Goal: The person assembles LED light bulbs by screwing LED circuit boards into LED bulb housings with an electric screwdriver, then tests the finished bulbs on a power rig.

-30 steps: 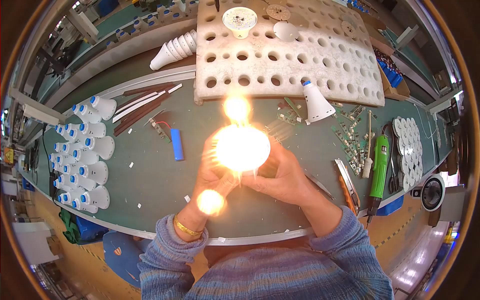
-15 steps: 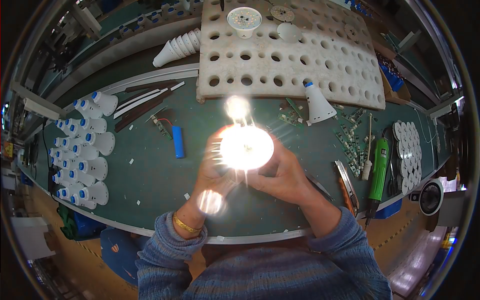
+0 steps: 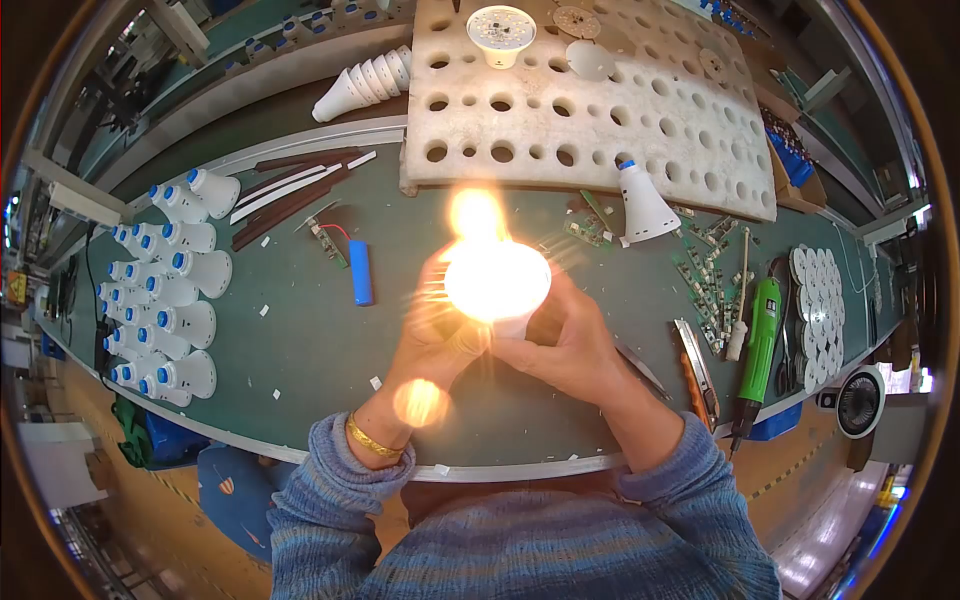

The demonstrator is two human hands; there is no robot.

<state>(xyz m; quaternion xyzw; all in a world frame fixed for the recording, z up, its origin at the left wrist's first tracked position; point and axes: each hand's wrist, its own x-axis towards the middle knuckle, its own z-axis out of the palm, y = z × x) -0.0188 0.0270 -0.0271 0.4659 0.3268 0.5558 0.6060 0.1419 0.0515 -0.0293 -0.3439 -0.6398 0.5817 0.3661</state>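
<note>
A lit LED bulb point(image 3: 497, 283) glows over the middle of the bench, its face washed out by glare and pointing up towards me. My left hand point(image 3: 428, 335) is closed around its left side, and my right hand point(image 3: 565, 338) grips it from the right, thumb towards the front. Part of the white body shows below the glow; the base is hidden by my fingers. To the left of my hands lies a blue cylindrical battery point(image 3: 361, 272), wired to a small circuit board point(image 3: 327, 243). A white bulb housing point(image 3: 646, 208) with a blue tip stands beyond my right hand.
Several white bulb housings point(image 3: 188, 325) stand grouped at left. A holed foam board point(image 3: 590, 135) at the back holds an LED bulb point(image 3: 501, 35). To the right are small circuit boards point(image 3: 712, 280), a utility knife point(image 3: 697, 370), a green electric screwdriver point(image 3: 762, 330) and round discs point(image 3: 818, 310).
The bulb's light has turned from white to a warmer yellow-orange. Both hands keep their hold with little movement, and the whole view has shifted slightly.
</note>
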